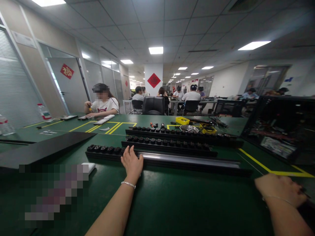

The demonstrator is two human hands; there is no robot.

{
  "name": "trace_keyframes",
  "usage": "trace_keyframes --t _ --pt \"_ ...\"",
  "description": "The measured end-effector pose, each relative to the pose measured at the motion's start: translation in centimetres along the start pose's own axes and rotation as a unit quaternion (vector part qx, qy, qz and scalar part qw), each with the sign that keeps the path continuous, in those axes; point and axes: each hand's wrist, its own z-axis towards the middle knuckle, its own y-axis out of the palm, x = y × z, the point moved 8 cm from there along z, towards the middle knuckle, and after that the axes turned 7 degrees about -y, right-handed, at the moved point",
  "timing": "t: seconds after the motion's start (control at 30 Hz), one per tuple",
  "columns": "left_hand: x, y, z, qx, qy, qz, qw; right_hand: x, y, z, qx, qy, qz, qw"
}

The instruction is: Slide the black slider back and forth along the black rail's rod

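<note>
My left hand [133, 164] lies with fingers apart over the nearest long black rail [197, 163], at the end of a row of black socket-like modules [104, 149]. Its fingertips are at the last of these modules; whether they press on it cannot be made out. To the right of that hand, the channel of the rail shows a bare, shiny strip. Far to the right, away from the rail, my right hand [283, 190] is curled and a little blurred. A small dark thing shows by its fingers, too unclear to name.
Two more rails with modules [169, 143] lie behind. Beyond them are yellow trays [182, 120], a metal dish [189, 128] and tools. A black panel [44, 149] lies left; a dark open-fronted box [273, 131] stands right. Another person [104, 105] sits across the table.
</note>
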Motion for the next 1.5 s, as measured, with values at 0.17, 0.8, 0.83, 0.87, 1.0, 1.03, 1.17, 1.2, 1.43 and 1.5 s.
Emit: trace_keyframes --t 0.17,0.8,0.83,0.87,1.0,1.03,1.17,1.2,1.43,1.5 --pt "-0.8 0.7 0.3 -0.018 -0.029 0.007 0.999 -8.2 -1.2 -2.1 0.061 -0.188 0.065 0.978" --pt "-0.1 1.2 0.0 -0.03 0.004 0.061 0.998 -14.4 2.1 -4.8 -0.059 -0.302 0.067 0.949" --pt "-0.1 1.1 0.0 -0.029 0.004 0.061 0.998 -14.4 2.1 -4.8 -0.06 -0.302 0.068 0.949" --pt "-0.1 1.0 0.0 -0.028 0.004 0.061 0.998 -14.4 2.1 -4.7 -0.061 -0.301 0.068 0.949" --pt "-0.1 1.0 0.0 -0.039 -0.008 0.059 0.998 -14.3 2.2 -4.6 -0.061 -0.304 0.07 0.948" --pt "-0.2 1.0 0.0 -0.042 -0.011 0.058 0.997 -14.3 2.3 -4.6 -0.059 -0.305 0.071 0.948" --pt "-0.1 1.1 -0.1 -0.051 -0.011 0.055 0.997 -14.3 2.2 -4.6 -0.053 -0.305 0.066 0.949" --pt "0.0 1.2 -0.1 -0.053 -0.009 0.054 0.997 -14.3 2.2 -4.6 -0.052 -0.306 0.065 0.949" --pt "0.0 1.1 -0.2 -0.057 -0.003 0.055 0.997 -14.4 2.1 -4.8 -0.048 -0.307 0.062 0.949" --pt "0.0 1.1 -0.2 -0.055 -0.003 0.059 0.997 -14.4 2.0 -4.8 -0.042 -0.306 0.061 0.949"
